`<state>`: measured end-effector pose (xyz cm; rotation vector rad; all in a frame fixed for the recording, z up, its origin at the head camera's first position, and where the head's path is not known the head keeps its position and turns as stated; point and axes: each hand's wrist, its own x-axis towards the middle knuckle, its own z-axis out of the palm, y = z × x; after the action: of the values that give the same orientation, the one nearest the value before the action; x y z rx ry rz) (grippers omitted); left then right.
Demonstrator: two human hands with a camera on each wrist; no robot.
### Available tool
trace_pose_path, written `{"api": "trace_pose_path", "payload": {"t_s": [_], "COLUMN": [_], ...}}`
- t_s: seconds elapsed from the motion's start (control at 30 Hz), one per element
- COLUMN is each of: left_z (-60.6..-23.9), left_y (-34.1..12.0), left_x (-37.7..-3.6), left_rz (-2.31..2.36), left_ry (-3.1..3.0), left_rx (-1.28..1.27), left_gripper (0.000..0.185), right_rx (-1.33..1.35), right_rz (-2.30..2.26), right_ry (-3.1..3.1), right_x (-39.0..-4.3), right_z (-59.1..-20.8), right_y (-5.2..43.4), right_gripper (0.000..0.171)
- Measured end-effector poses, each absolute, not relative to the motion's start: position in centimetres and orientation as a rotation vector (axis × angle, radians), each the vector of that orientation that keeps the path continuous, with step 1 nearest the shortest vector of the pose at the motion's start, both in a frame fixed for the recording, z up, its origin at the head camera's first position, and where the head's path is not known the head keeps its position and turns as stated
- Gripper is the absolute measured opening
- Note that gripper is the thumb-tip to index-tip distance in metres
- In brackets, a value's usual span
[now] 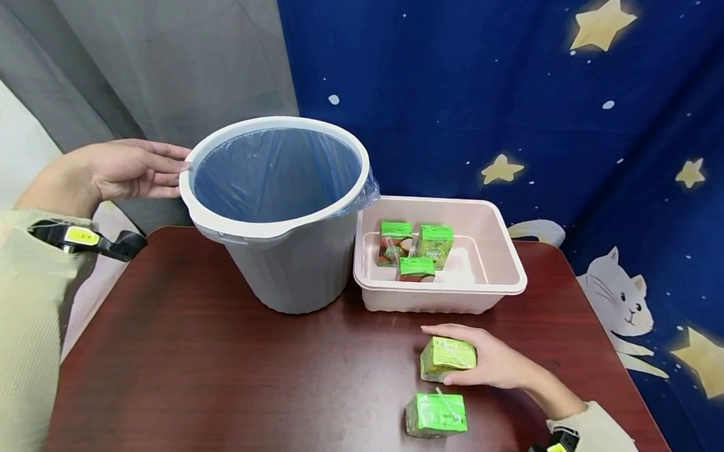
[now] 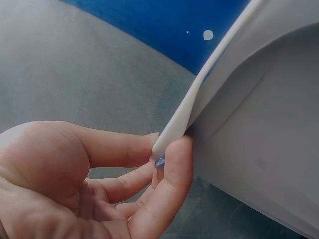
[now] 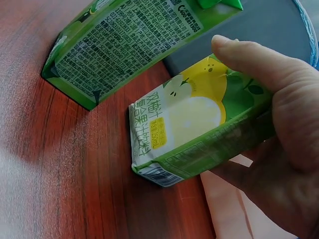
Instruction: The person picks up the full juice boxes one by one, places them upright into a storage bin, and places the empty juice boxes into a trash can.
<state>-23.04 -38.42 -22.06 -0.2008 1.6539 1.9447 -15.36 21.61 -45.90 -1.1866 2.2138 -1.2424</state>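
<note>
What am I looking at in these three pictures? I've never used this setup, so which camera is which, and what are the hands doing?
There is no machine here: a person works with bare hands and wears three cameras. The wide picture comes from the head, looking down at a dark red table. The other two come from the wrists.

The left hand pinches the rim of a grey bucket lined with a blue bag; its wrist view shows the fingers on that rim.

The right hand grips a green juice carton, seen close in its wrist view. A second carton lies beside it. Three more sit in the pink tray.
</note>
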Motion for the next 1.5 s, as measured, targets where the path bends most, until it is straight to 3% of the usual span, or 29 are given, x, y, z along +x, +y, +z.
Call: {"api": "trace_pose_path", "payload": {"t_s": [0.27,0.57,1.5], "left_z": [-22.0,-22.0,-22.0], "left_y": [-38.5,-38.4,-38.6], "left_x": [-22.8,-22.8,-23.0], "left_rz": [1.947,1.950,1.942], "left_ry": [1.645,1.643,1.595], "left_rx": [-0.197,-0.188,-0.129], "left_gripper": [0.034,0.033,0.036], "right_rx": [-1.245,-1.268,-1.240], "right_rz": [-1.243,-1.215,-0.886], "right_ry": [2.166,2.222,2.552], "right_x": [-15.5,-15.9,-18.2], "right_z": [-45.6,-43.6,-28.5], "right_y": [21.5,21.9,21.0], "right_gripper": [0.061,0.060,0.059]}}
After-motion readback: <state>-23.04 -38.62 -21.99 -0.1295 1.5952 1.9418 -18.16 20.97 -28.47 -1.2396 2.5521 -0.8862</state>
